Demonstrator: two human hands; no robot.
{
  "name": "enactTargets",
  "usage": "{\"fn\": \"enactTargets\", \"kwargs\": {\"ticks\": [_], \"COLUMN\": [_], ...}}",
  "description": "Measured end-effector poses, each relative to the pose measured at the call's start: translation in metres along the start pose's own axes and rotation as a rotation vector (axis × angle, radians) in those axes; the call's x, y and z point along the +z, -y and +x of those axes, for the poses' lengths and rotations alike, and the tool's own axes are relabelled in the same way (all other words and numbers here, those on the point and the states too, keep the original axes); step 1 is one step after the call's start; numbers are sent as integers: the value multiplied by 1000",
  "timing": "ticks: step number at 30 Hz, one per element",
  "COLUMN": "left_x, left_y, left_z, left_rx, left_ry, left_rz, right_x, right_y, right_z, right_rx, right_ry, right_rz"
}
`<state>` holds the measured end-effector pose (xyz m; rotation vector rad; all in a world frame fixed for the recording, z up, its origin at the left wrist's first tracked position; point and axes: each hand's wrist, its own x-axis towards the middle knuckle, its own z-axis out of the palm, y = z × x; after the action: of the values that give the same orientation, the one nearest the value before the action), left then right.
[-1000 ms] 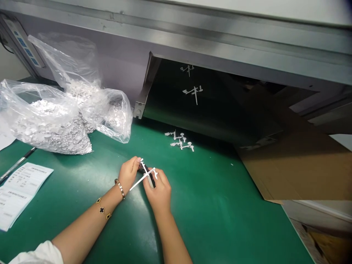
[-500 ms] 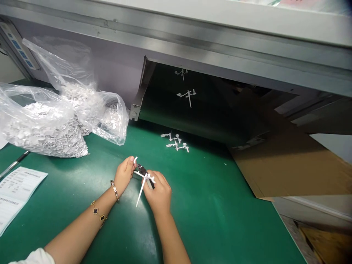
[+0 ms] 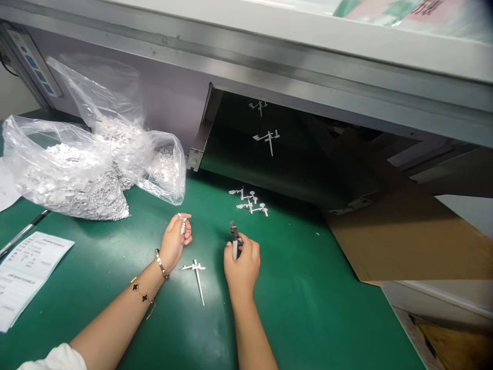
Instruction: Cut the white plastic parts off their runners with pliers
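My left hand (image 3: 176,239) is turned partly palm-up, its fingers curled around small white plastic parts (image 3: 183,225). In my right hand (image 3: 242,264) is a pair of cutting pliers (image 3: 234,239), jaws pointing away from me. A white plastic sprue (image 3: 197,277) with a long tapered stem lies on the green tabletop between my forearms, touched by neither hand. Farther back, two white sprues with parts attached (image 3: 251,205) lie close together on the table.
Clear plastic bags (image 3: 77,187) full of small white pieces stand at the back left. Printed slips (image 3: 33,272) and a pen (image 3: 23,234) lie at the left. A dark reflective panel (image 3: 285,154) rises behind the sprues, and a cardboard sheet (image 3: 389,241) leans at the right.
The sprue that was at my hands now lies on the table. My right hand has moved right with the pliers, away from my left hand, which has curled around small white parts.
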<state>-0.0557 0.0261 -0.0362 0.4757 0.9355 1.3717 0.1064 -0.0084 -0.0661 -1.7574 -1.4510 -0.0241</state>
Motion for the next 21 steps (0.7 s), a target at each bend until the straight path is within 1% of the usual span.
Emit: {"fn": "enactTargets", "kwargs": {"ticks": [3,7,10,13,15,17,19,21], "left_x": [-3,-7,-7,-5,-5,-5,-5,-5], "left_y": [-1,-1,-1,0,0,-1,-2,-3], "left_z": [3,8,10,12,13,14,15,15], "left_rx": [-35,-85,-160,-209,-222,-240,-264,-282], "left_ry": [14,18,51,75,74,87,108,123], "left_rz": [-90,-225,-251,-238,-224,-215,-211,-205], "right_x": [4,15,26,38,46,51,55,56], "right_y": [-15,-30,-34,-35,-35,-36,-38,-40], "right_z": [2,8,26,54,71,80,82,81], "right_rx": [81,114,101,79,58,37,37,36], "right_ry": [-14,-78,-150,-182,-158,-94,-36,-19], "right_rz": [25,22,48,92,84,52,18,7]}}
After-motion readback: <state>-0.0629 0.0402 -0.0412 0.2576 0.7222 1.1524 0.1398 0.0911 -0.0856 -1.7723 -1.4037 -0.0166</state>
